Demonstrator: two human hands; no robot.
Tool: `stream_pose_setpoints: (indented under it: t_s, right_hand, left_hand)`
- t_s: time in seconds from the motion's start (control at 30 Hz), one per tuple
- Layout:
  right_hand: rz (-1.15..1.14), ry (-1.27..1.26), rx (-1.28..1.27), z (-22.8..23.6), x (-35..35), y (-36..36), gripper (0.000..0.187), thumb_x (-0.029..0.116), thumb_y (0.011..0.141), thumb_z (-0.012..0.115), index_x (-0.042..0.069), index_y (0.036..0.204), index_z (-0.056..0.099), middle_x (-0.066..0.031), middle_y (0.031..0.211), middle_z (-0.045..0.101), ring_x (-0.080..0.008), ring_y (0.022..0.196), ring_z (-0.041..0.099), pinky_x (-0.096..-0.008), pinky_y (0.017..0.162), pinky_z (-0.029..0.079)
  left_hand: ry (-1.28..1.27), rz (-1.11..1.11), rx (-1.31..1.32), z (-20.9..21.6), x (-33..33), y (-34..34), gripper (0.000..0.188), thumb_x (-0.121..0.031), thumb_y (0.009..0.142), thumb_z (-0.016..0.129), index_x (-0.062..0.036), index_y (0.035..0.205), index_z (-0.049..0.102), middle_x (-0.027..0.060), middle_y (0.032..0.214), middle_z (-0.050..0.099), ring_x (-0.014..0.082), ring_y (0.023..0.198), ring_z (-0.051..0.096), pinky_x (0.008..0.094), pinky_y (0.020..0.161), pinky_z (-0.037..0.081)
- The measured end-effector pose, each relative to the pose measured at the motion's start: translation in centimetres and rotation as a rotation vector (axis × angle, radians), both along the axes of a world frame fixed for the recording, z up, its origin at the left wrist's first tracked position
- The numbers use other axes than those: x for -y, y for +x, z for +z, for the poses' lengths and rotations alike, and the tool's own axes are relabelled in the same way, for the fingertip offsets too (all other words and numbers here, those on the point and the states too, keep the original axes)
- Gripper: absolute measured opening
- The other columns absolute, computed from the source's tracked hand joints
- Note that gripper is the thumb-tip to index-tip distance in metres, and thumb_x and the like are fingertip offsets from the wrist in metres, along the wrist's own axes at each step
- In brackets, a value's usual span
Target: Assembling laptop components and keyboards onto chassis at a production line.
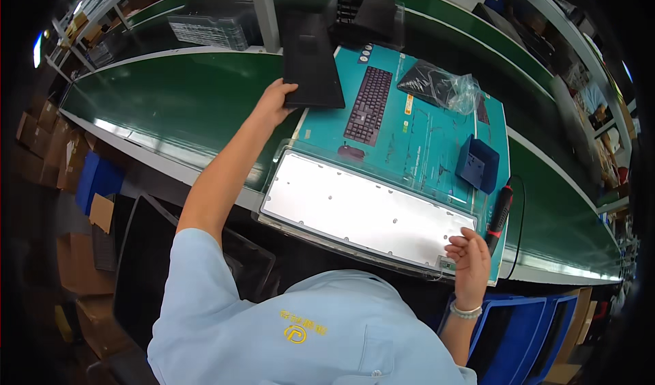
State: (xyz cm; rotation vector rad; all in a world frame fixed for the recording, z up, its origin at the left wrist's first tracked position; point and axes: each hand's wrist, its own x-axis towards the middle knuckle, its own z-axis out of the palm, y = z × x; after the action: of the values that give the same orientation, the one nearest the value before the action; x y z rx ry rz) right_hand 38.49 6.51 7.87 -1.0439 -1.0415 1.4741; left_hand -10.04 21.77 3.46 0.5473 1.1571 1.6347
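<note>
My left hand (274, 102) grips the near left edge of a long flat black panel (314, 74), thumb on top and the other fingers out of sight below it. The panel lies over the left side of a teal printed sheet (409, 139). In front of me, a long silver plate (361, 207) dotted with small round spots rests in a clear-edged tray, tilted down to the right. My right hand (471, 259) hovers at the plate's right end with its fingers bent and apart. A small green circuit board (447, 262) sits at that corner beside the fingers.
A dark blue bin (477, 164) and a red-and-black electric screwdriver (501, 211) with a cable lie to the right. Beyond them is a plastic-wrapped black item (440, 88). Stacked clear trays (208, 30) stand far left. Blue crates (512, 334) are beside me at lower right.
</note>
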Motion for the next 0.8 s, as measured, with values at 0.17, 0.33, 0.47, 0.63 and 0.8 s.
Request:
stream_pose_setpoints:
  t_s: [0.17,0.33,0.47,0.63,0.8]
  right_hand:
    - [-0.232,0.061,0.027,-0.7,1.8,5.7,0.031,0.019,0.102,0.046,-0.003,0.124,0.053,-0.0115,0.096,0.066,-0.0141,0.078,0.064,-0.0213,0.071,0.051]
    - [-0.359,0.096,0.011,-0.4,2.2,8.0,0.031,0.018,0.102,0.047,-0.003,0.123,0.053,-0.0127,0.096,0.066,-0.0139,0.077,0.064,-0.0209,0.071,0.052]
    - [-0.394,0.110,0.029,-0.6,1.8,8.4,0.031,0.018,0.102,0.047,-0.004,0.123,0.053,-0.0132,0.096,0.066,-0.0140,0.076,0.063,-0.0209,0.071,0.052]
    - [-0.412,0.102,0.089,-1.0,1.6,8.7,0.031,0.018,0.102,0.046,-0.004,0.122,0.053,-0.0134,0.095,0.066,-0.0139,0.076,0.063,-0.0210,0.070,0.051]
    - [-0.427,0.080,0.143,-0.9,0.5,8.6,0.031,0.018,0.102,0.046,-0.004,0.122,0.053,-0.0141,0.095,0.066,-0.0143,0.076,0.063,-0.0216,0.070,0.051]
  left_hand:
    - [0.000,0.045,0.001,-3.0,-5.5,-1.5,0.028,-0.003,0.091,0.050,0.0054,0.117,0.051,0.0213,0.113,0.059,0.0277,0.097,0.061,0.0379,0.085,0.053]
    - [0.009,0.173,-0.019,-4.1,-10.6,-4.9,0.030,-0.005,0.093,0.050,0.0062,0.120,0.051,0.0218,0.116,0.059,0.0281,0.100,0.061,0.0395,0.086,0.053]
    - [0.010,0.249,-0.020,-3.4,-11.7,-6.3,0.032,-0.007,0.092,0.052,0.0035,0.122,0.052,0.0219,0.116,0.059,0.0304,0.100,0.061,0.0418,0.085,0.052]
    - [-0.140,0.593,-0.864,-2.7,-12.1,-6.4,0.036,-0.010,0.089,0.056,-0.0028,0.123,0.055,0.0207,0.115,0.060,0.0348,0.099,0.060,0.0456,0.084,0.051]
    - [0.036,0.822,-1.785,-0.7,-15.3,-2.9,0.038,-0.016,0.084,0.059,-0.0098,0.121,0.060,0.0158,0.117,0.059,0.0379,0.102,0.058,0.0480,0.085,0.047]
